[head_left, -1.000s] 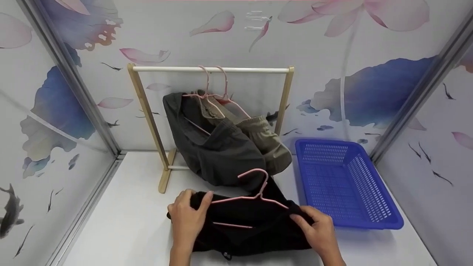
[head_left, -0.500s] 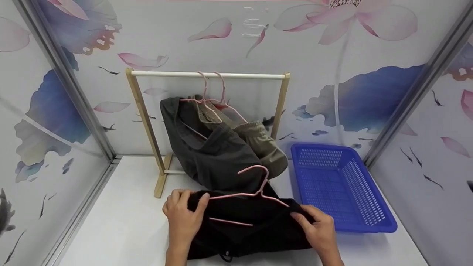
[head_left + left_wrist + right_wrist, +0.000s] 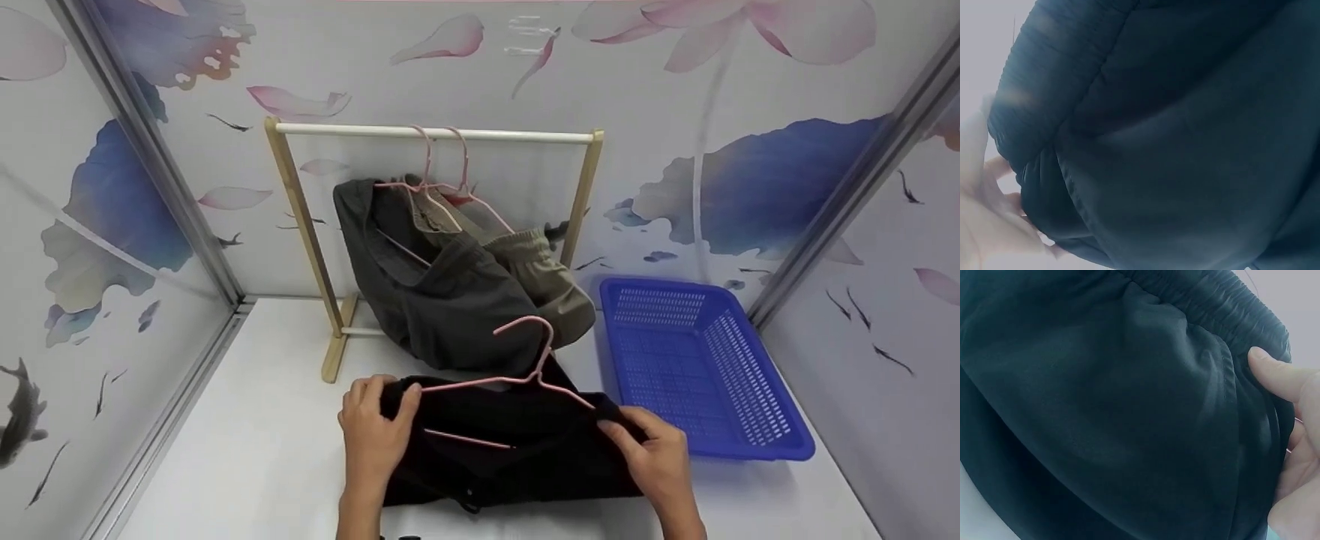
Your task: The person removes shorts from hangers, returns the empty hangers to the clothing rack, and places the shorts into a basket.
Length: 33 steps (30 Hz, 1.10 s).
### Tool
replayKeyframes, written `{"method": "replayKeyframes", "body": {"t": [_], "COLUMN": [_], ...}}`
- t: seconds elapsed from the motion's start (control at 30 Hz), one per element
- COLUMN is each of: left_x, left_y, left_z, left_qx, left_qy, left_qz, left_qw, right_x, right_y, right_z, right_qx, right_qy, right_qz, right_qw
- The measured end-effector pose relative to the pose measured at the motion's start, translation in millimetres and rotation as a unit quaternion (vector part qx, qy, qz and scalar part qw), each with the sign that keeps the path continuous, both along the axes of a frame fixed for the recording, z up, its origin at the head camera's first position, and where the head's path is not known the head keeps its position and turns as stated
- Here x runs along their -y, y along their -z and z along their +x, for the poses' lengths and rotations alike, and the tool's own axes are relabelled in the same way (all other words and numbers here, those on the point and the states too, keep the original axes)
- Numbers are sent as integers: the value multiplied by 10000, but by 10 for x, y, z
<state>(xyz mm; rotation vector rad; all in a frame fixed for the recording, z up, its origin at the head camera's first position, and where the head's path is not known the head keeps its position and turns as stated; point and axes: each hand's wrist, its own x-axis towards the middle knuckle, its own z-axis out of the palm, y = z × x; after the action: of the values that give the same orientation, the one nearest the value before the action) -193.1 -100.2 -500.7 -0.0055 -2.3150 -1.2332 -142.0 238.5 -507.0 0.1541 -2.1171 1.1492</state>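
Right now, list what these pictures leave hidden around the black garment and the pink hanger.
- Head view: the thin pink wire hanger has its lower bar end tucked into the black elastic-waist garment.
- Head view: the bottom edge cuts off the wrists behind the left hand and right hand.
- Both wrist views: cloth fills the frame, hanger unseen.

Left hand point(image 3: 373, 436), right hand point(image 3: 654, 464): fingers curled.

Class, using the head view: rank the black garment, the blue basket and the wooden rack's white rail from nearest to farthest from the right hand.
1. Black garment: gripped by the right hand.
2. Blue basket: just right of it.
3. White rail: far back, high up.
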Motion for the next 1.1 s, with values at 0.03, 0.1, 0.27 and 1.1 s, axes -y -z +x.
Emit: {"method": "replayKeyframes", "body": {"t": [0.03, 0.1, 0.27, 1.1], "left_x": [6, 20, 32, 16], "left_y": [12, 34, 48, 57], "left_z": [5, 10, -7, -48], "left_qx": [-28, 2, 470, 305], "left_qy": [7, 10, 16, 75], "left_qz": [41, 129, 229, 892], "left_qw": [10000, 9999, 9986, 9955], "right_x": [4, 11, 10, 14], "right_y": [-4, -12, -33, 74], "right_z": [4, 8, -4, -143], "right_qx": [6, 17, 67, 567], "right_qy": [-24, -64, -51, -377], "right_qz": [-17, -49, -135, 836], "right_qw": [10000, 10000, 9999, 9942]}}
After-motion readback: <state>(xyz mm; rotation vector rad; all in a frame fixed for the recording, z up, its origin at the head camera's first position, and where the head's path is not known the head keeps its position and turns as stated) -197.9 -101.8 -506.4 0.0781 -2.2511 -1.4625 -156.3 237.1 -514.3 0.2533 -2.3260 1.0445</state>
